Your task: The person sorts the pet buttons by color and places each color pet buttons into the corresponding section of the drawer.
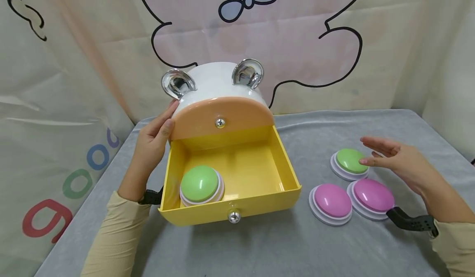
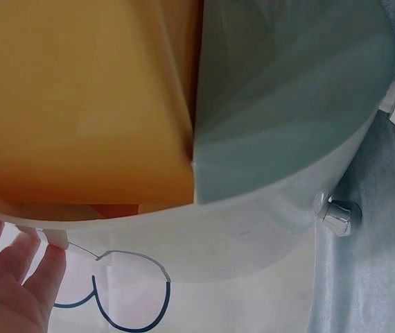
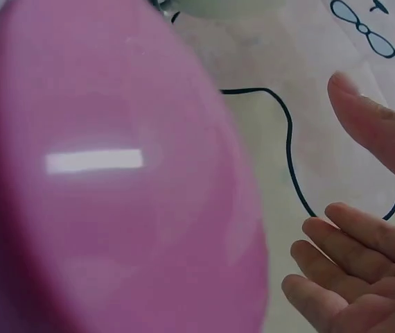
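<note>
A white, bear-eared drawer box (image 1: 219, 75) stands mid-table with its yellow drawer (image 1: 256, 165) pulled out. My left hand (image 1: 153, 137) holds the box at its left side, thumb at the edge of the orange front; in the left wrist view its fingertips lie along the white rim (image 2: 135, 216). A green push button (image 1: 200, 184) sits in the drawer's front left corner. My right hand (image 1: 402, 161) hovers with fingers extended and apart, thumb overlapping a second green button (image 1: 349, 161). Two pink buttons (image 1: 332, 201) lie just in front; one pink dome (image 3: 135, 208) fills much of the right wrist view.
Grey cloth (image 1: 252, 248) covers the table. A printed curtain (image 1: 297, 50) hangs behind, with more hanging fabric at both sides. The box has silver ears (image 1: 248, 73), and a silver knob (image 1: 234, 217) juts from the drawer front. Black wrist straps show on both arms.
</note>
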A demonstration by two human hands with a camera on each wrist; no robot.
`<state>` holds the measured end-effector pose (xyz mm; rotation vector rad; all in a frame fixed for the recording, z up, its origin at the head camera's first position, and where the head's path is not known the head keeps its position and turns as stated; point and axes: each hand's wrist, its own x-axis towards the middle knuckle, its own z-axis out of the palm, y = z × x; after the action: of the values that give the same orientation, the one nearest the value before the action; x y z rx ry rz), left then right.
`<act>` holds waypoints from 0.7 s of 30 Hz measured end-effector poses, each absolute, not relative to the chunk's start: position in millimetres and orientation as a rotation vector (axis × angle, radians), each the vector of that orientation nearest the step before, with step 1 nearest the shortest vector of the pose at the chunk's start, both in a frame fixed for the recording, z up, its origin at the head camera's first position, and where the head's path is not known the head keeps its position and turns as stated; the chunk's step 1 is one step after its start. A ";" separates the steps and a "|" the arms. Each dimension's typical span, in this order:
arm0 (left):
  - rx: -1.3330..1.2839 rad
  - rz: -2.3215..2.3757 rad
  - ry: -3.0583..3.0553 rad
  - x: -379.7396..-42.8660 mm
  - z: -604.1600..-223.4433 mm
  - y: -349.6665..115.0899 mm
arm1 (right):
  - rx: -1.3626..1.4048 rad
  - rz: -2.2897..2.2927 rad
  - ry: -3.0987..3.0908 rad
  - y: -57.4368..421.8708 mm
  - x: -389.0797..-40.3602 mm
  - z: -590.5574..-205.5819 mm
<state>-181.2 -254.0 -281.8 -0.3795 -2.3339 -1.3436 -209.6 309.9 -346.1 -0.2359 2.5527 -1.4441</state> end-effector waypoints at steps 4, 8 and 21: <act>-0.365 -1.328 -2.347 -180.5 -281.4 -254.0 | -0.271 -1.415 2.527 315.2 -215.2 -354.6; -0.366 -1.328 -2.350 -180.3 -281.3 -253.3 | -0.264 -1.382 2.502 317.3 -218.5 -361.3; -0.364 -1.342 -2.356 -180.0 -280.8 -253.6 | -0.235 -1.280 2.499 315.0 -219.4 -375.8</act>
<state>-180.0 -253.6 -280.8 -0.3643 -2.3556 -1.3423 -219.4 315.0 -375.8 -0.2354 2.4986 -1.2796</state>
